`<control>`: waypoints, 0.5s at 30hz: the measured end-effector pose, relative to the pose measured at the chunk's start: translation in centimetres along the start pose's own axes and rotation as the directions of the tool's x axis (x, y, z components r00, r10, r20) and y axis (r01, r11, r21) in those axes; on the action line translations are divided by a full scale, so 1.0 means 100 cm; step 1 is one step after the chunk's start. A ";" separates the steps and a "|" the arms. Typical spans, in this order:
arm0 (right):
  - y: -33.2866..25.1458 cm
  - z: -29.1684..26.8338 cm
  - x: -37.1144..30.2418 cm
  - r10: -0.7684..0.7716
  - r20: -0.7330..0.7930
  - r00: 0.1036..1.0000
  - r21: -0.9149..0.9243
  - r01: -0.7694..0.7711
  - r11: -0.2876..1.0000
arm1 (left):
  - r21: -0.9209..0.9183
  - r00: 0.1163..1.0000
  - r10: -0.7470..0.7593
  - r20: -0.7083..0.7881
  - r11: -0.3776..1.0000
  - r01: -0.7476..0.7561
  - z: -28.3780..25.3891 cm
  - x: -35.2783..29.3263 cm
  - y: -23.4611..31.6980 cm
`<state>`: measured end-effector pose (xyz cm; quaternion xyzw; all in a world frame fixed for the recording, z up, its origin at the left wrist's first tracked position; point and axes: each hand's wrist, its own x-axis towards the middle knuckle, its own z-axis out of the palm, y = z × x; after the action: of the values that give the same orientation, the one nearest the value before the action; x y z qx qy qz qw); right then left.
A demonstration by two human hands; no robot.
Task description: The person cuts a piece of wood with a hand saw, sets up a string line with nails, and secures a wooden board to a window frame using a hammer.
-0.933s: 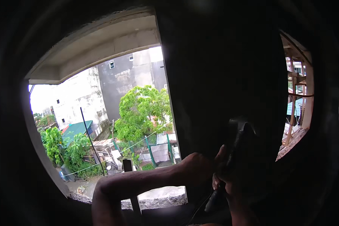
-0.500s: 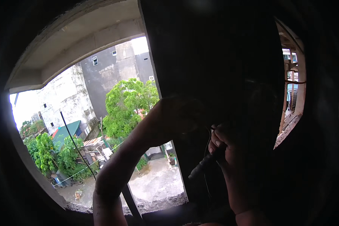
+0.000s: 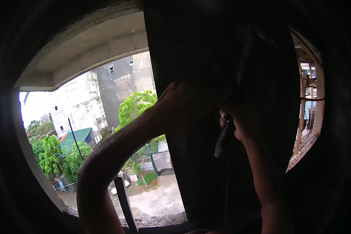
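Note:
My right hand [image 3: 238, 124] is closed round a dark tool with a thick rounded handle [image 3: 222, 143]. The handle's lower end sticks out below the fingers, slanting down to the left; the tool's other end is lost in the dark. My left hand [image 3: 179, 97] reaches up in front of the dark wall, to the left of the right hand. Deep shadow hides its fingers and anything in them. A thin wire [image 3: 227, 175] hangs down below my right hand, beside the handle.
A dark wall or column [image 3: 195, 175] fills the middle. On the left is a large opening with a rough concrete sill [image 3: 163, 219], a leaning dark bar [image 3: 124, 202] and a yard with trees beyond. A narrow opening [image 3: 316, 113] with wooden framing lies on the right.
Both hands have risen, and the left forearm's elbow has swung out to the left. The tool's handle has moved up and now hangs more steeply. The view has shifted slightly.

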<state>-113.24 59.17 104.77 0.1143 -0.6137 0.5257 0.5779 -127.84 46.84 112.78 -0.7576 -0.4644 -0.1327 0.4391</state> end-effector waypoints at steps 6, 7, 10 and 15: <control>-0.028 -0.029 0.008 0.005 0.001 1.000 -0.233 -0.005 0.972 | 0.440 0.905 0.274 -0.324 0.891 -0.112 -0.067 0.062 -0.152; -0.027 -0.041 -0.001 -0.002 -0.050 0.999 -0.298 -0.013 0.954 | 0.199 0.953 -0.084 -0.292 0.969 0.147 -0.085 0.078 -0.159; -0.021 -0.041 -0.023 -0.025 -0.089 0.996 -0.370 -0.010 0.929 | -0.357 0.886 -0.173 -0.430 0.934 0.009 -0.150 0.084 -0.236; -0.007 -0.062 -0.055 -0.013 -0.203 0.979 -0.445 -0.081 0.892 | -0.450 0.819 -0.013 -0.574 0.840 -0.302 -0.202 0.119 -0.295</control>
<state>-107.40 61.16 99.21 -0.0870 -0.6594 0.3879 0.6380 -141.52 43.34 147.71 -0.8098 -0.2014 -0.4326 0.3413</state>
